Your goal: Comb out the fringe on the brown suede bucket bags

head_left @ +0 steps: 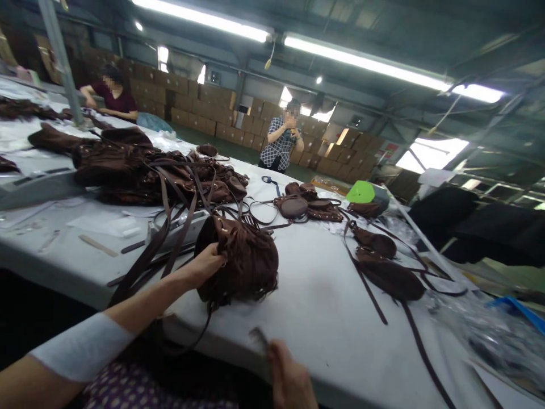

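Head view: nearest us, our right hand (pixel 293 378) is closed around a small tool (pixel 260 339), toothed or bristled but too blurred to name, by the near edge of the desk (pixel 317 318). Left of it and a little farther, our left hand (pixel 208 264) has its fingers shut on the side of a brown fringed bag (pixel 255 258), which sits tipped over that near edge; we cannot tell how much of its weight the desk carries. The tool is apart from the bag. We judge the step in hand to be grooming the fringe, so the next move calls for a steady left grip while we bring the tool to the strands. Farther right lie several loose bags (pixel 389 278); farther left, a heap of brown bags (pixel 123 165). Beyond the desk stand a person (pixel 275 142) and stacked cartons (pixel 191 102).
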`<state>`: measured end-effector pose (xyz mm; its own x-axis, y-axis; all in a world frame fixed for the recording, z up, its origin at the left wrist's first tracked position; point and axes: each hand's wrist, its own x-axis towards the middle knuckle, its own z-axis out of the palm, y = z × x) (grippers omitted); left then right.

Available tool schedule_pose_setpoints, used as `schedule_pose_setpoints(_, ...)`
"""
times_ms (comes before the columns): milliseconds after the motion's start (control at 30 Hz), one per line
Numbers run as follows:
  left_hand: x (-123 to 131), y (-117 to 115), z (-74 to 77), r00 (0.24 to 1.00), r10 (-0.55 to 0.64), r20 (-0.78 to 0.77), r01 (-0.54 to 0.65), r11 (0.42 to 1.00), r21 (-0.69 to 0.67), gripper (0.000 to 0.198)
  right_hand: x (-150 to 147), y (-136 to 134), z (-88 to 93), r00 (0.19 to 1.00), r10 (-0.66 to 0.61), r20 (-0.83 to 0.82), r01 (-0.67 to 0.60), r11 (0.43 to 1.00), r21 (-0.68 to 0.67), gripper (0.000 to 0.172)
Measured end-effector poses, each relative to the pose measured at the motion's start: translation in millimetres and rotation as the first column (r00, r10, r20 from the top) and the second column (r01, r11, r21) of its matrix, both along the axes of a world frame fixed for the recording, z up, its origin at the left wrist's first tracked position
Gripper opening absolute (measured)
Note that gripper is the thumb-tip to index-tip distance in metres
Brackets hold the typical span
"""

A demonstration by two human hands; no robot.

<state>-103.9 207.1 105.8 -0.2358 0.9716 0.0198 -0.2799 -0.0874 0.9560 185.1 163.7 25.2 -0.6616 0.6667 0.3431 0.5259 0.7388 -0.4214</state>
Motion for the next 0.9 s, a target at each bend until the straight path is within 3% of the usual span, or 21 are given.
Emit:
schedule_pose_setpoints(33,8,-7,-5.4,0.999,-0.042,-0.005,0.041,0.999,-0.010,0.023,-1,8,15.9,0.977,-0.175,-0.124,0.162,0.981,-0.111,0.026)
schedule_pose_setpoints(100,22,-19,-16.8,0.996,-0.093,0.017,0.093,0.995,-0.031,0.024,-3,21,42.5,0.864,-0.423,-0.271,0.353,0.895,-0.273,0.030)
schedule_pose_setpoints(167,30,-28,-27.2,0.993,-0.097,0.073,0.102,0.993,-0.061,0.029,-6,27,54.0,0.789,-0.521,-0.325,0.432,0.847,-0.309,0.034)
schedule_pose_setpoints(233,30,-32,-33.9,0.990,-0.078,0.120,0.087,0.993,-0.079,0.033,-6,26,51.4,0.774,-0.537,-0.336,0.456,0.840,-0.293,0.032)
schedule_pose_setpoints(300,26,-33,-34.5,0.991,-0.078,0.106,0.084,0.995,-0.051,0.034,-7,24,45.7,0.816,-0.465,-0.344,0.416,0.885,-0.209,0.027)
schedule_pose_setpoints(400,20,-26,-22.9,0.999,-0.041,0.015,0.041,0.998,-0.044,0.033,-14,31,54.0,0.936,-0.163,-0.314,0.209,0.971,0.120,0.021)
schedule_pose_setpoints(467,19,-18,-10.2,1.000,-0.013,-0.020,0.010,0.995,-0.097,0.032,-26,43,71.2,0.980,0.012,-0.196,0.053,0.945,0.322,0.022)
schedule_pose_setpoints(567,14,-3,7.6,1.000,-0.006,-0.024,0.003,0.991,-0.136,0.029,-52,57,88.2,0.994,0.098,0.046,-0.108,0.904,0.414,0.022)
schedule_pose_setpoints(633,7,6,14.8,0.999,0.035,-0.038,-0.040,0.991,-0.131,0.030,-66,53,77.6,0.963,0.179,0.202,-0.243,0.903,0.354,0.019)
schedule_pose_setpoints(700,-3,11,16.8,0.992,0.105,-0.067,-0.113,0.987,-0.118,0.032,-71,40,48.1,0.910,0.291,0.295,-0.362,0.904,0.228,0.021)
schedule_pose_setpoints(767,-8,13,14.4,0.982,0.149,-0.116,-0.161,0.981,-0.104,0.034,-64,24,11.4,0.912,0.311,0.268,-0.352,0.928,0.121,0.026)
schedule_pose_setpoints(833,-4,14,12.0,0.972,0.144,-0.186,-0.166,0.980,-0.107,0.034,-50,11,-15.9,0.913,0.333,0.235,-0.367,0.923,0.117,0.022)
schedule_pose_setpoints(900,3,15,16.4,0.951,0.140,-0.275,-0.177,0.977,-0.115,0.032,-42,3,-23.8,0.904,0.378,0.201,-0.413,0.893,0.181,0.013)
